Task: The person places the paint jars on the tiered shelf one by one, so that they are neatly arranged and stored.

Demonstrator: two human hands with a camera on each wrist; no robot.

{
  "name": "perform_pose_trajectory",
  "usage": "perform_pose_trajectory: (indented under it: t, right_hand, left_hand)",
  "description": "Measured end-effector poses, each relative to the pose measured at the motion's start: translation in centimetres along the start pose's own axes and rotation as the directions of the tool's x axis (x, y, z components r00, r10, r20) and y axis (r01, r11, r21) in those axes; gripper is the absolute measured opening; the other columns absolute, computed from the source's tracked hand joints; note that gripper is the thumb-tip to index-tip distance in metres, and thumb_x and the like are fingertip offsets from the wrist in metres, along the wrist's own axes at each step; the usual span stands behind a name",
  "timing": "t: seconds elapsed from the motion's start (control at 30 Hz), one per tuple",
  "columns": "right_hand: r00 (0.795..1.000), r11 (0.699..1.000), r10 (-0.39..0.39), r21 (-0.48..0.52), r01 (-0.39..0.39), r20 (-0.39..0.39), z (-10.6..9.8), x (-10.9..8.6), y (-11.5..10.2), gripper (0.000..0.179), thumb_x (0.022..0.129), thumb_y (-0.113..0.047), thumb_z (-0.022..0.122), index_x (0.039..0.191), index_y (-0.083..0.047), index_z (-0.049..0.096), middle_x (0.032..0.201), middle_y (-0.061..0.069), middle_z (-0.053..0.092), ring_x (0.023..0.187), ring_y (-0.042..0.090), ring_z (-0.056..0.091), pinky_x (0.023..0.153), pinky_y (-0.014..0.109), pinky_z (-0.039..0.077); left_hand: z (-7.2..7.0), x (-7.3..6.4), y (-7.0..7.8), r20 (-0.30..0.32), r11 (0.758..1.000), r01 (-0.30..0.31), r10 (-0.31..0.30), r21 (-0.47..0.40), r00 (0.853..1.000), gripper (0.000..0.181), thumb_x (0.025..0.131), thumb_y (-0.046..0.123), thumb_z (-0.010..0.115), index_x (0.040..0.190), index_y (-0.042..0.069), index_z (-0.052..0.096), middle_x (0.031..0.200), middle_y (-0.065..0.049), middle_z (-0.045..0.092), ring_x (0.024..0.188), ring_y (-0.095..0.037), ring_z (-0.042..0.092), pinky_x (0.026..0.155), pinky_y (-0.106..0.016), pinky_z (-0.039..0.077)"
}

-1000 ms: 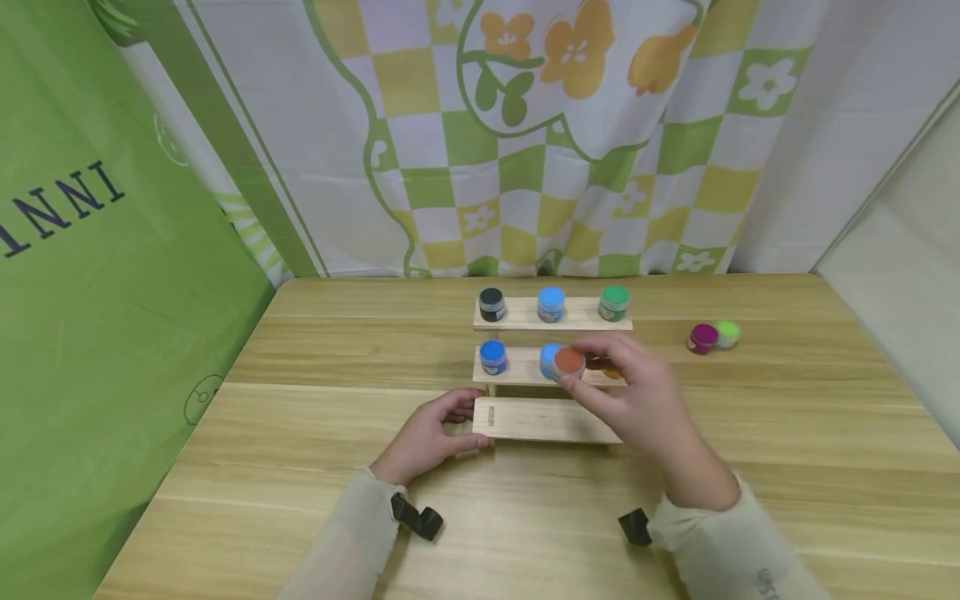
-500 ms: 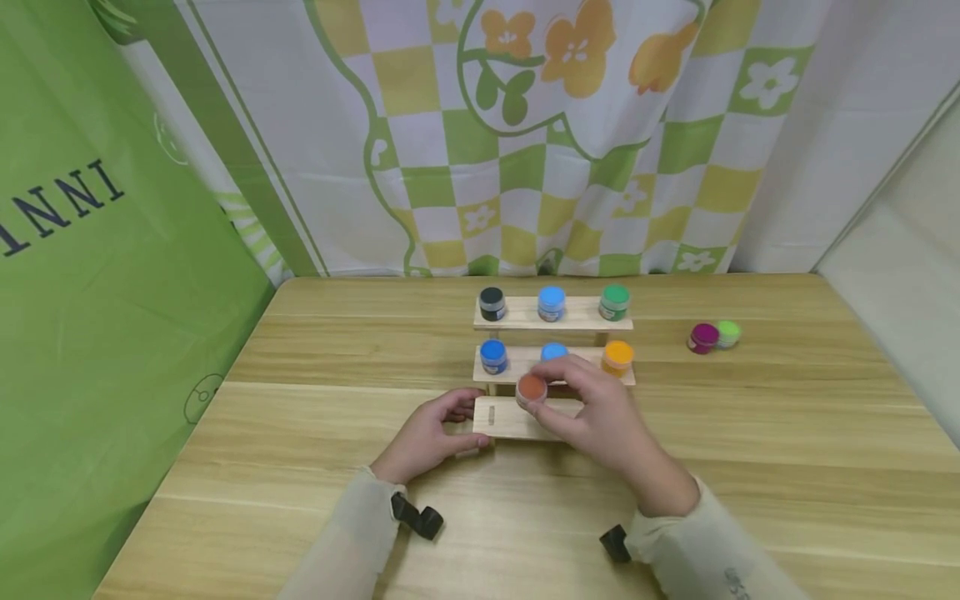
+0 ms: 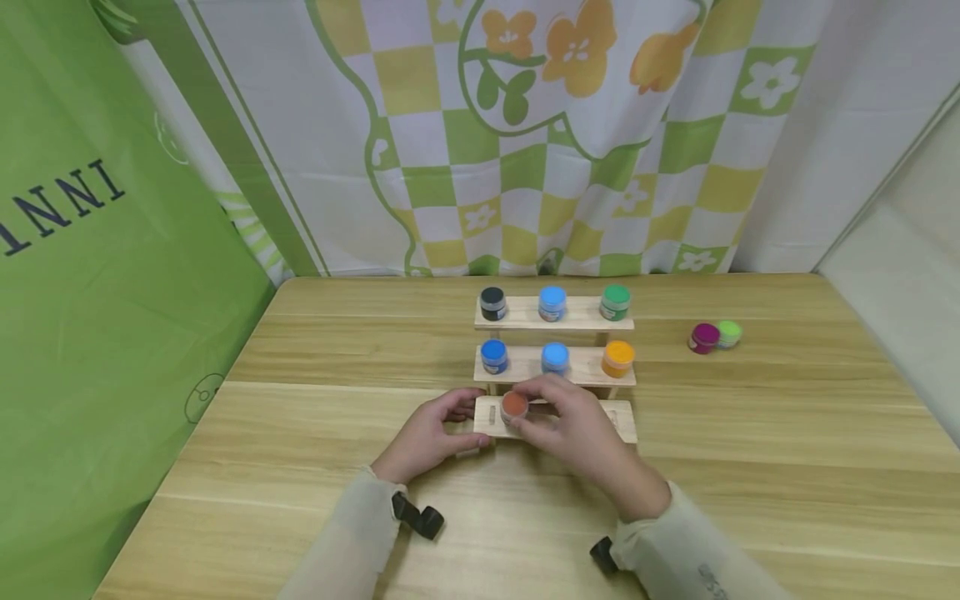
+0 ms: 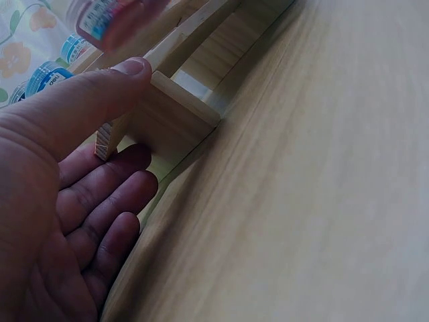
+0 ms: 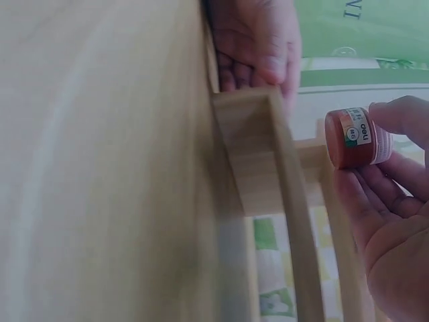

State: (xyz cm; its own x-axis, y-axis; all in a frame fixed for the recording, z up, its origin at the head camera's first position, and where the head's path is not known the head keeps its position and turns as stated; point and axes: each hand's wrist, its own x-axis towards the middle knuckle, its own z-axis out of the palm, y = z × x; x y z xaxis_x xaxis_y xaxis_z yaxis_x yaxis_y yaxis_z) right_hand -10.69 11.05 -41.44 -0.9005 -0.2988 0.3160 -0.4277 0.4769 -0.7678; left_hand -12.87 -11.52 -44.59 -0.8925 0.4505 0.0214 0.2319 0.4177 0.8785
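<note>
A three-step wooden rack (image 3: 558,421) stands mid-table. My left hand (image 3: 431,435) grips the left end of its lowest step; in the left wrist view the thumb lies along the board's edge, with fingers below. My right hand (image 3: 581,429) pinches a small paint jar (image 3: 514,406) with a reddish-brown top between thumb and fingers. In the right wrist view this labelled jar (image 5: 352,137) hangs a little above the step, near its left end. Behind it, the middle step bears a dark blue jar (image 3: 494,356), a light blue jar (image 3: 555,358) and an orange jar (image 3: 618,358).
Along the top step stand a black jar (image 3: 492,303), a light blue jar (image 3: 552,303) and a green jar (image 3: 615,302). To the right, a purple jar (image 3: 704,338) and a lime green jar (image 3: 728,334) sit together on the wooden table (image 3: 337,333). A patterned curtain (image 3: 525,167) hangs behind.
My right hand has carried the reddish-brown jar left and nearer, from before the middle step to over the left part of the lowest step. The left hand has stayed in place.
</note>
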Motion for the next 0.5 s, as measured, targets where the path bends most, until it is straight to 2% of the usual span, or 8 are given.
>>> perform_pose_trajectory:
  t: [0.2,0.37,0.5]
  right_hand:
    - [0.998,0.997,0.054,-0.053,-0.053,0.013,0.8,0.0,0.5,0.028,0.077,-0.025,0.077,0.103,-0.02,0.066,0.099,-0.017,0.059,0.092,0.003,0.057,0.083,0.027,0.05]
    - [0.997,0.995,0.077,-0.067,-0.076,0.019,1.1,0.0,0.8,0.026,0.078,-0.026,0.076,0.102,-0.021,0.066,0.097,-0.016,0.059,0.091,0.001,0.057,0.082,0.023,0.05]
    - [0.995,0.994,0.093,-0.06,-0.091,0.034,1.1,0.0,1.0,0.027,0.079,-0.025,0.075,0.103,-0.02,0.066,0.099,-0.015,0.059,0.092,0.0,0.058,0.082,0.021,0.049]
  left_hand:
    - [0.2,0.0,-0.1,-0.016,1.0,-0.007,0.008,0.031,1.0,0.056,0.077,0.02,0.077,0.127,0.011,0.053,0.113,-0.002,0.061,0.102,-0.017,0.057,0.091,-0.04,0.045]
    - [0.0,0.0,0.2,-0.009,1.0,0.006,-0.006,0.014,1.0,0.057,0.076,0.016,0.077,0.127,0.008,0.053,0.113,-0.004,0.062,0.102,-0.017,0.058,0.092,-0.042,0.045]
    - [0.3,0.4,-1.3,-0.007,1.0,0.021,-0.021,0.01,1.0,0.059,0.076,0.017,0.078,0.128,0.011,0.052,0.114,-0.003,0.061,0.103,-0.018,0.058,0.093,-0.042,0.044]
